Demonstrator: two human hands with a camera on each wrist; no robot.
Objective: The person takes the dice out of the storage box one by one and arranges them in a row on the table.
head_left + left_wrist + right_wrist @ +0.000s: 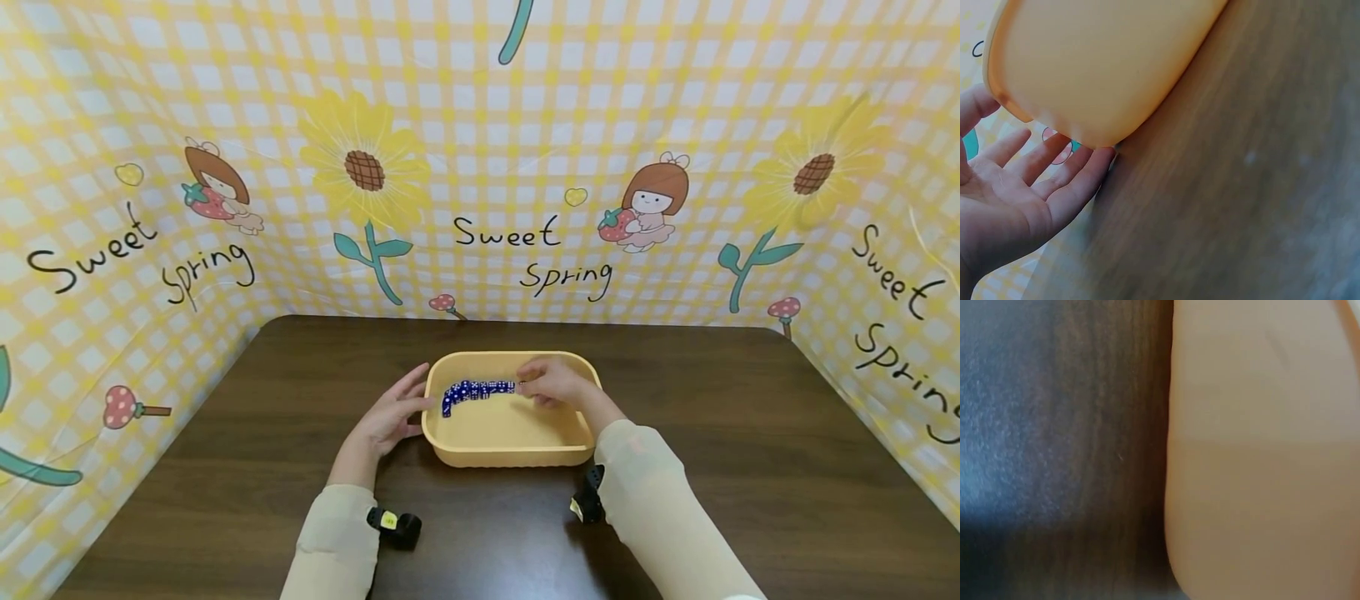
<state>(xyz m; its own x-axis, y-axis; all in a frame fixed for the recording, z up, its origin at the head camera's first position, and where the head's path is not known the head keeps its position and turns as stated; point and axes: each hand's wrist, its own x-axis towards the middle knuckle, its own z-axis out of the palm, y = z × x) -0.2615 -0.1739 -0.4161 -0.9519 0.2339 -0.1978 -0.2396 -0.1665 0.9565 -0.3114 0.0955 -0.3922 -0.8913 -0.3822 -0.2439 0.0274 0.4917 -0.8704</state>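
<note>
A yellow plastic basin stands on the dark table, its outer wall large in the left wrist view. Inside lies a curved row of small blue dice with white dots. My left hand is at the basin's left end, its fairly straight fingers touching the outside and the thumb by the rim. Reaching over the right rim, my right hand has curled fingers at the row's right end, where it pinches a die, mostly hidden. The right wrist view shows only the basin's side and table.
The brown wooden table extends around the basin. Behind it and at both sides hangs a yellow checked cloth with flowers and lettering. Each wrist wears a black camera near the table's front.
</note>
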